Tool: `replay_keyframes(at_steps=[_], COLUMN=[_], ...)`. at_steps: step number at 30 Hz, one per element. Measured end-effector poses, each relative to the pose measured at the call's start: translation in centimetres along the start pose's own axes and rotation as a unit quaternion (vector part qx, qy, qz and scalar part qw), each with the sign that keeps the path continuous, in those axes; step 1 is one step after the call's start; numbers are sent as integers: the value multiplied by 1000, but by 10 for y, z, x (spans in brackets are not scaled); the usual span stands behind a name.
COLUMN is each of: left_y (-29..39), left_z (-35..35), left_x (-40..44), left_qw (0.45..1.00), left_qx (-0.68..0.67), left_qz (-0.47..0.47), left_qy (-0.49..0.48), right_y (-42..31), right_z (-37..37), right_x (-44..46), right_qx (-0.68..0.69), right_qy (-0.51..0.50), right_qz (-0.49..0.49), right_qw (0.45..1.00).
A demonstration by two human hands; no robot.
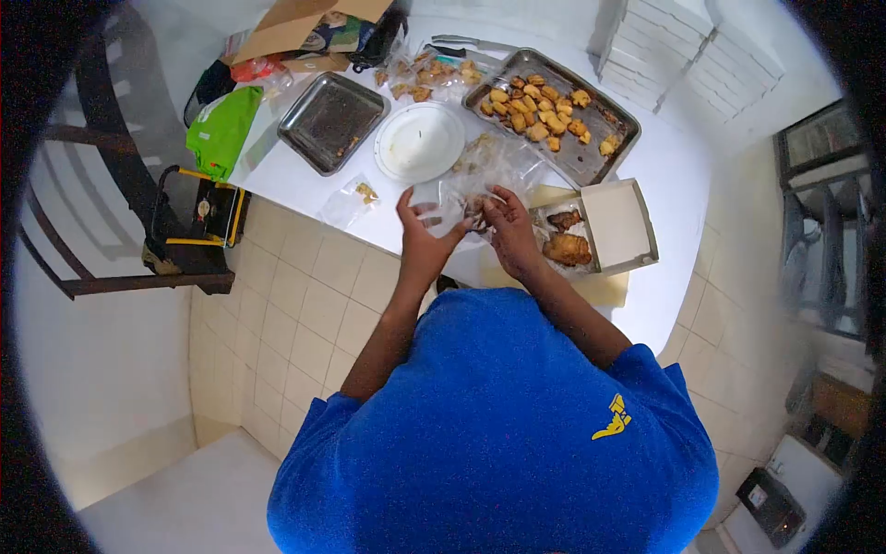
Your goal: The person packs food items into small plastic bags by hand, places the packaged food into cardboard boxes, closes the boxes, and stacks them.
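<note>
My left hand [429, 235] and my right hand [509, 231] are both closed on a clear plastic bag [450, 198] over the table's front part. Dark brown food pieces [475, 210] show in the bag between my hands. Right of my right hand, an open cardboard box [625, 226] holds browned fried pieces [567, 249] on clear plastic. A white plate [420, 142] lies just beyond my left hand. Another clear bag with pale food [489, 155] rests beyond my right hand. A small bag with yellowish bits [355, 198] lies left of my left hand.
A metal tray of golden pieces [628, 129] sits at the back right, a nearly bare metal tray [318, 120] at the left. Food bags [429, 74] and knives [475, 42] lie at the back. Stacked white boxes [660, 46] stand behind; a large carton [309, 23] is back left.
</note>
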State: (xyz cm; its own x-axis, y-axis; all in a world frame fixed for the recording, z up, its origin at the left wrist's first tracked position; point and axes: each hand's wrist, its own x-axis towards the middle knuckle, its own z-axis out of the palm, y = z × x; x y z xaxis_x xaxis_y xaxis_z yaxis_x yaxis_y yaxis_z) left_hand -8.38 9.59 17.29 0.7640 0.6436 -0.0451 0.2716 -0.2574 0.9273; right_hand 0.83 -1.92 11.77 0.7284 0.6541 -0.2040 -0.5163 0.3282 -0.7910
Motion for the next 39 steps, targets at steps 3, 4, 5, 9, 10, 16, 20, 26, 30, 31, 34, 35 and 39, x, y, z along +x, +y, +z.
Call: replay_keyframes(at_steps=[3, 4, 5, 9, 10, 16, 20, 26, 30, 31, 34, 35, 39], left_y=[-8, -6, -5, -9, -7, 1, -1, -13, -25, -24, -31, -39, -40], left_z=[-1, -7, -10, -8, -9, -21, -28, -21, 0, 5, 11, 12, -3], left_x=[3, 4, 5, 6, 7, 12, 22, 21, 11, 7, 10, 14, 14], left_qw=[990, 988, 986, 986, 988, 994, 982, 962, 979, 979, 972, 969, 973], left_qx=[-94, -95, -94, -99, -72, -24, -95, -265, -197, -204, -231, -244, -220], left_qz=[-75, -81, -88, -90, -86, -11, -83, -37, 35, 9, -33, -34, -46], left_qy=[-70, -88, -106, -101, -109, -106, -139, -50, 34, 16, -21, -22, -47], right_y=[-4, 0, 6, 1, -4, 1, -3, -1, 10, 11, 15, 16, 10], right_z=[8, 5, 1, 8, 12, 8, 23, 17, 12, 13, 19, 20, 17], right_x=[-4, -3, -1, -6, -8, 1, 2, 15, 25, 25, 23, 21, 1], right_qx=[75, 81, 87, 230, 233, 150, 180, 195, 210, 214, 227, 230, 196], right_qy=[33, 27, 21, -19, -28, -68, -43, -50, -35, -31, -16, -9, -21], right_qz=[16, 21, 27, 102, 119, 142, 112, 70, 44, 43, 42, 41, 63], right_qw=[997, 996, 996, 968, 965, 976, 976, 977, 976, 975, 973, 972, 978])
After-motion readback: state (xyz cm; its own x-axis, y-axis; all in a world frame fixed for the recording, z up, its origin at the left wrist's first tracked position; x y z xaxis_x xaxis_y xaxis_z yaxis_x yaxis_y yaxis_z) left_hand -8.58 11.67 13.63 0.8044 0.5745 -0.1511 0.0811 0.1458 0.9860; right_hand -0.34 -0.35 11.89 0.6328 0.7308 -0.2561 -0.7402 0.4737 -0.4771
